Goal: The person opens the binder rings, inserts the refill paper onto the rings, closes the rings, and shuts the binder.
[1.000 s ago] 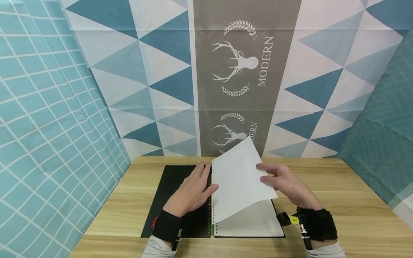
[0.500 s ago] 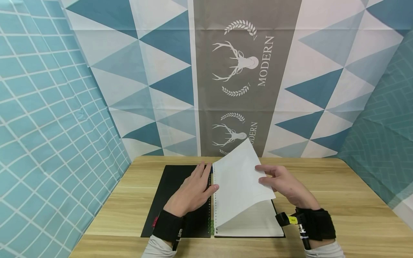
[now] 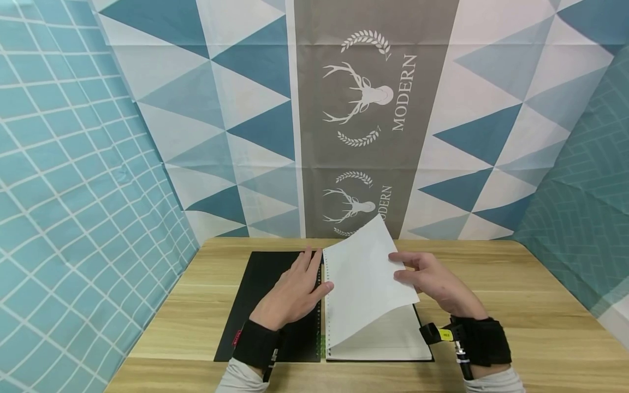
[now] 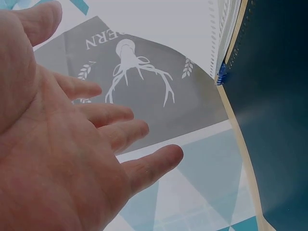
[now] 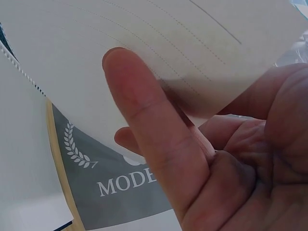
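A loose-leaf notebook lies spread on the table, its black cover [image 3: 262, 273] at left and a stack of white pages [image 3: 393, 338] at right. My right hand [image 3: 434, 281] pinches a white sheet [image 3: 363, 284] by its right edge, holding it raised and curved over the stack. In the right wrist view, one finger [image 5: 149, 120] lies along the sheet's lined side. The sheet's punched left edge runs along the notebook's binding [image 3: 322, 344]. My left hand [image 3: 292, 292] is spread over the black cover, its fingertips near the binding; the left wrist view shows the fingers extended, holding nothing.
The wooden table [image 3: 516, 295] extends on both sides of the notebook. A patterned cloth wall [image 3: 260, 109] rises behind the table, with blue tiled cloth [image 3: 73, 191] at left. Black straps with small cameras [image 3: 432, 333] circle both wrists.
The raised sheet has sunk a little: its top corner is lower, and its punched edge has shifted slightly right and down. My right hand has moved slightly left. The left hand stays nearly still.
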Demonstrator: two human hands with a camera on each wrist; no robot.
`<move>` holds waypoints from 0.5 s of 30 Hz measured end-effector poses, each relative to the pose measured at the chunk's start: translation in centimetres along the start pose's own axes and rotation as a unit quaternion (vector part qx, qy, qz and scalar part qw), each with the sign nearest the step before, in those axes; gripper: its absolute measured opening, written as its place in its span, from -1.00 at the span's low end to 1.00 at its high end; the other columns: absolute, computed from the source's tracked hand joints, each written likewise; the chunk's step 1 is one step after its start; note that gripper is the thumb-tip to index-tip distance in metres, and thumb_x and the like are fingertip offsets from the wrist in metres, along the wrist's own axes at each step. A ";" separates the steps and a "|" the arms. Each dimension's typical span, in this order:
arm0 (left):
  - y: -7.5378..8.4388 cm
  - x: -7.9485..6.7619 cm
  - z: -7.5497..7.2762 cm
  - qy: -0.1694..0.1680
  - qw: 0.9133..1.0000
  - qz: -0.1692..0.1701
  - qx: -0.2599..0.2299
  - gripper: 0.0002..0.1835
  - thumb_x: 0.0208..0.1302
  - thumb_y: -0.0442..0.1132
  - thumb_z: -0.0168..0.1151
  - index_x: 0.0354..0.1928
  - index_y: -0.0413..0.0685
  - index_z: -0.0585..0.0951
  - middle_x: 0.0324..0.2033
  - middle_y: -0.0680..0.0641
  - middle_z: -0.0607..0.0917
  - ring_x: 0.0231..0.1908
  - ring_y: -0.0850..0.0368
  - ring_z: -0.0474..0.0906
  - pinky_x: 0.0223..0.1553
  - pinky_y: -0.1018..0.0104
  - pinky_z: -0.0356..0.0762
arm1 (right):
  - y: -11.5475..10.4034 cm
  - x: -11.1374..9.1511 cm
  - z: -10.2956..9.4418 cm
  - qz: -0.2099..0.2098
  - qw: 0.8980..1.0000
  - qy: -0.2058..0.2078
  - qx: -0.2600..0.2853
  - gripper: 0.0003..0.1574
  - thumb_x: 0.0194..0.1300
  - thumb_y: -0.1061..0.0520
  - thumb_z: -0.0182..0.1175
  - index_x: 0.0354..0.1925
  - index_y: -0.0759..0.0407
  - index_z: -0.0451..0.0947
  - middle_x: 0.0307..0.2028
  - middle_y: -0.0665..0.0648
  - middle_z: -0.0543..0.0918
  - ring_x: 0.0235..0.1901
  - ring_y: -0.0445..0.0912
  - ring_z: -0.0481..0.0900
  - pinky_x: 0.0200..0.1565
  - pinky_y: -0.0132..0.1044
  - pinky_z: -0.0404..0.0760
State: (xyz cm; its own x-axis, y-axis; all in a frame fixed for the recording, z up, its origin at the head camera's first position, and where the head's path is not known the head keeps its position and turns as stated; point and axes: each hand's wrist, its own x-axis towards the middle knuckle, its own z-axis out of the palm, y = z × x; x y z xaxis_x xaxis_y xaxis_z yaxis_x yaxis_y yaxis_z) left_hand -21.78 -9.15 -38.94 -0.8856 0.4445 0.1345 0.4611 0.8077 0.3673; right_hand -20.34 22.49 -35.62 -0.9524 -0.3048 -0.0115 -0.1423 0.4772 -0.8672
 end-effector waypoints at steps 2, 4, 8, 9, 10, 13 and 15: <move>0.0 0.0 0.1 -0.003 1.000 -0.002 -0.003 -0.13 0.54 0.20 -0.02 0.64 -0.08 -0.07 0.63 -0.24 -0.09 0.62 -0.19 -0.07 0.50 -0.18 0.18 | 0.0 0.0 0.1 0.001 1.000 -0.003 0.000 -0.35 0.48 0.14 0.14 0.43 0.35 0.33 0.46 0.38 0.36 0.34 0.27 0.43 0.00 -0.10 0.56; 0.0 0.0 0.1 -0.007 1.000 -0.003 -0.007 -0.13 0.54 0.19 -0.01 0.64 -0.06 -0.07 0.63 -0.24 -0.10 0.62 -0.20 -0.08 0.50 -0.19 0.17 | 0.1 0.0 0.2 0.000 1.000 -0.005 -0.002 -0.34 0.49 0.14 0.13 0.44 0.37 0.31 0.46 0.40 0.34 0.35 0.29 0.43 0.04 -0.01 0.59; 0.0 0.1 0.3 -0.013 1.000 -0.003 -0.007 -0.14 0.54 0.19 -0.01 0.64 -0.06 -0.06 0.63 -0.26 -0.09 0.61 -0.23 -0.08 0.49 -0.21 0.18 | 0.1 -0.1 0.2 0.002 1.000 -0.006 -0.005 -0.33 0.49 0.15 0.13 0.44 0.40 0.29 0.46 0.43 0.33 0.37 0.32 0.42 0.11 0.17 0.60; 0.0 0.1 0.3 -0.013 1.000 -0.003 -0.006 -0.14 0.54 0.18 -0.01 0.64 -0.07 -0.05 0.62 -0.27 -0.09 0.61 -0.23 -0.07 0.49 -0.21 0.18 | 0.1 -0.1 0.2 0.002 1.000 -0.007 -0.006 -0.33 0.49 0.15 0.13 0.44 0.40 0.29 0.46 0.43 0.33 0.37 0.32 0.42 0.11 0.18 0.59; 0.0 0.1 0.3 -0.014 1.000 -0.003 -0.005 -0.15 0.54 0.18 -0.01 0.63 -0.08 -0.05 0.62 -0.27 -0.09 0.61 -0.23 -0.07 0.49 -0.21 0.18 | 0.1 -0.1 0.2 0.002 1.000 -0.007 -0.007 -0.33 0.49 0.16 0.13 0.44 0.41 0.30 0.46 0.43 0.33 0.37 0.32 0.42 0.12 0.19 0.59; -0.1 0.1 0.3 -0.014 1.000 -0.004 -0.001 -0.15 0.54 0.18 0.00 0.63 -0.09 -0.03 0.62 -0.28 -0.08 0.61 -0.23 -0.06 0.49 -0.20 0.19 | 0.2 0.0 0.2 0.003 1.000 -0.011 -0.006 -0.34 0.48 0.15 0.13 0.43 0.41 0.31 0.45 0.43 0.34 0.36 0.32 0.43 0.12 0.19 0.59; -0.1 0.1 0.3 -0.016 1.000 -0.007 -0.002 -0.15 0.54 0.17 0.01 0.63 -0.10 -0.02 0.62 -0.27 -0.08 0.61 -0.23 -0.06 0.49 -0.20 0.19 | 0.2 0.1 0.3 0.005 1.000 -0.015 -0.006 -0.33 0.48 0.15 0.14 0.43 0.42 0.31 0.45 0.44 0.34 0.36 0.32 0.44 0.12 0.19 0.60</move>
State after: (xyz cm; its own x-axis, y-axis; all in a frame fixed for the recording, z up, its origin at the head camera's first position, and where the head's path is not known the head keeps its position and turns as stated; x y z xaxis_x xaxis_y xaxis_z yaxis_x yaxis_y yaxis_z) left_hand -21.90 -9.03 -39.22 -0.8896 0.4456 0.1001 0.4487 0.8120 0.3732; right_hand -20.36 22.35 -35.98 -0.9454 -0.3241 -0.0352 -0.1361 0.4905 -0.8607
